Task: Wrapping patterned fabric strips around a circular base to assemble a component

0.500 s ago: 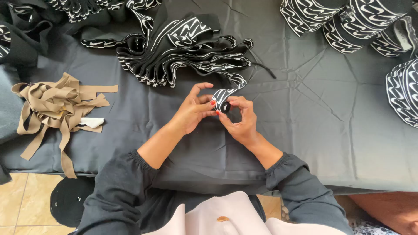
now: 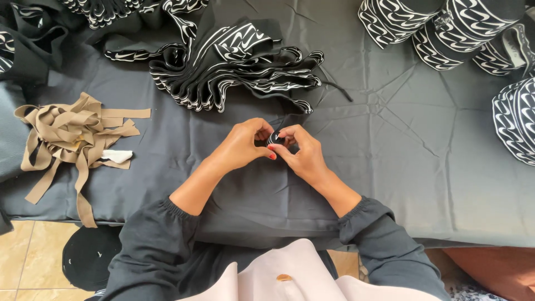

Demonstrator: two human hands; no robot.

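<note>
My left hand (image 2: 242, 144) and my right hand (image 2: 301, 151) meet over the dark grey cloth-covered table (image 2: 390, 161). Between their fingertips they pinch the end of a black elastic band with white curved marks (image 2: 275, 137), rolled into a small tight coil. The band runs up from the coil to a loose folded heap of the same black-and-white band (image 2: 234, 64) just beyond my hands.
A tangle of tan strips (image 2: 69, 136) with a small white scrap (image 2: 117, 156) lies at the left. Rolled coils of patterned band (image 2: 446, 28) stand at the far right, another (image 2: 515, 120) at the right edge. A black round piece (image 2: 89, 256) lies on the tiled floor.
My hands have drawn closer together and the band's end is rolled tighter between the fingertips; the loose tail that stuck up is now tucked in.
</note>
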